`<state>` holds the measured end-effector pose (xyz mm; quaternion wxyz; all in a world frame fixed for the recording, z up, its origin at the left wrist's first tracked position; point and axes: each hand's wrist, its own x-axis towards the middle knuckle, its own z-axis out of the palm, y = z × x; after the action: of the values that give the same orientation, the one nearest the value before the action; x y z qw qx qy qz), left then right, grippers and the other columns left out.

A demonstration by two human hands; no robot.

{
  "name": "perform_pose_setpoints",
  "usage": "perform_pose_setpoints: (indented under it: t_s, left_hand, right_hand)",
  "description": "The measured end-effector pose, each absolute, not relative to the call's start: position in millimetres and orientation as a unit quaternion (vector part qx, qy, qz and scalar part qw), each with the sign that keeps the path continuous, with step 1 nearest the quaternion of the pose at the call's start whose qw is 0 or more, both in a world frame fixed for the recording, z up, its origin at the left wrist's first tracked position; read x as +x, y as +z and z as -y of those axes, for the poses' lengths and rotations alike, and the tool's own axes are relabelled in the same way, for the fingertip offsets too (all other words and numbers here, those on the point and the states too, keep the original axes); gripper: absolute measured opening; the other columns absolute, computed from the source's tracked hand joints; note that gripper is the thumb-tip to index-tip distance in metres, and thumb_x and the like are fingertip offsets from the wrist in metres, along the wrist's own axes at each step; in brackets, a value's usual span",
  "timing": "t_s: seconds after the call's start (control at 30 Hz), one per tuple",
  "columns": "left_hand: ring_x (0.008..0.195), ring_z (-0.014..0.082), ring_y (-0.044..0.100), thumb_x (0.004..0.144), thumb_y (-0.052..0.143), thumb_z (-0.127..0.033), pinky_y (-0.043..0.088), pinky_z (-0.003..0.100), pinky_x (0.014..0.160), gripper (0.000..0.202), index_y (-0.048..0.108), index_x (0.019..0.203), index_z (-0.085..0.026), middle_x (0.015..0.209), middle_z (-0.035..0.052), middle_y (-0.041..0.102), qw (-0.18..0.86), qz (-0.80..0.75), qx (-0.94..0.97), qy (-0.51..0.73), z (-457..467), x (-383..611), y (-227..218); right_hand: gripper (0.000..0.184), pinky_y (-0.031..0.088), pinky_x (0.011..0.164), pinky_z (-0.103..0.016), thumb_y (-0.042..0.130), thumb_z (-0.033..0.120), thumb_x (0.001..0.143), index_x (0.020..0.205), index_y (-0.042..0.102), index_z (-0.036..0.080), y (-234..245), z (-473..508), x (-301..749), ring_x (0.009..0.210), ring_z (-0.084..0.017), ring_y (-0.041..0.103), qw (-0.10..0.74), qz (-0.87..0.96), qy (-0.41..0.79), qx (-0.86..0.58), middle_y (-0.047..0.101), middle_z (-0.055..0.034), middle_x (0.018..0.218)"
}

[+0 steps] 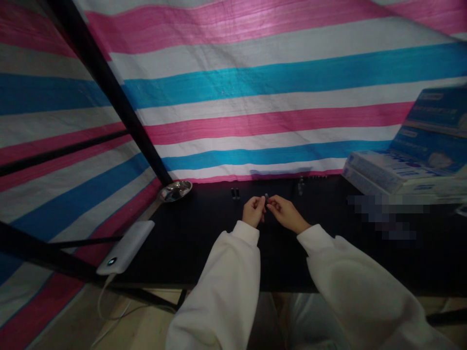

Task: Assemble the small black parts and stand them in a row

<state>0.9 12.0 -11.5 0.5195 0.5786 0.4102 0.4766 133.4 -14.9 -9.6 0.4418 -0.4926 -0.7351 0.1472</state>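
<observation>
- Steel shallow dish [175, 191], well left of and ahead of the grip, at the far table corner; glare hides whatever lies inside.
- Left hand [253, 211] and right hand [286, 214]: fingers nearly closed, tips meeting on a small dark cylinder [266, 198] held up between them. Its exact kind is too small to tell, as is which hand bears it.
- Two similar dark pieces [235, 193] stand just left of and ahead of the grip. More small dark parts [300, 185] sit ahead and right, along the far edge; detail unreadable.
- Blue-and-white boxes [379, 170], stacked well right of the grip, cut off by the frame edge. Pixelated patch [383, 216] obscures the tabletop before them.
- White power bank [124, 247] with cable, left of the grip, at the table edge.
- Black tabletop [204, 233]; white sleeves [222, 291]; pink, white and blue striped tarpaulin [255, 82] on black poles [105, 82].
</observation>
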Motion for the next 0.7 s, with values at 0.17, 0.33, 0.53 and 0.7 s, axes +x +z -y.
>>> perform_pose_setpoints:
  t_s: [0.17,0.33,0.53,0.7]
  left_hand:
    - [0.025,0.0048,0.037,0.073,0.046,-0.047,0.021,0.015,0.026,0.031,0.044,0.075,-0.017,0.044,-0.0075,0.043,0.541,-0.405,0.575,0.462,-10.6,1.5,-11.2]
    - [0.023,0.0039,0.035,0.075,0.046,-0.039,0.019,0.014,0.026,0.022,0.042,0.075,-0.017,0.043,-0.0082,0.043,0.519,-0.439,0.583,0.445,-10.9,1.9,-14.3]
    - [0.024,0.0037,0.034,0.076,0.042,-0.030,0.020,0.014,0.027,0.013,0.042,0.073,-0.017,0.042,-0.0077,0.043,0.500,-0.485,0.546,0.466,-13.3,-1.2,-11.1]
    - [0.025,0.0038,0.035,0.075,0.044,-0.029,0.021,0.015,0.028,0.012,0.044,0.072,-0.017,0.044,-0.0073,0.045,0.490,-0.477,0.570,0.455,-13.3,-0.3,-13.3]
  right_hand:
    - [0.014,0.036,0.054,-0.021,0.048,0.027,0.076,0.082,0.052,0.016,-12.7,14.3,134.3,0.056,-0.009,0.047,0.418,0.749,0.172,-0.484,0.053,0.0000,0.066]
    - [0.013,0.035,0.053,-0.021,0.052,0.028,0.073,0.077,0.054,0.016,-8.3,2.6,146.5,0.056,-0.010,0.050,0.338,0.772,0.184,-0.506,0.056,0.0000,0.064]
    - [0.020,0.036,0.056,-0.023,0.052,0.036,0.072,0.074,0.059,0.017,-10.8,-20.8,186.4,0.065,-0.015,0.056,0.210,0.664,0.105,-0.710,0.061,-0.0056,0.072]
    - [0.029,0.040,0.062,-0.027,0.044,0.040,0.077,0.089,0.060,0.019,-23.8,-23.6,200.9,0.079,-0.020,0.059,0.200,0.565,0.074,-0.797,0.063,-0.0090,0.083]
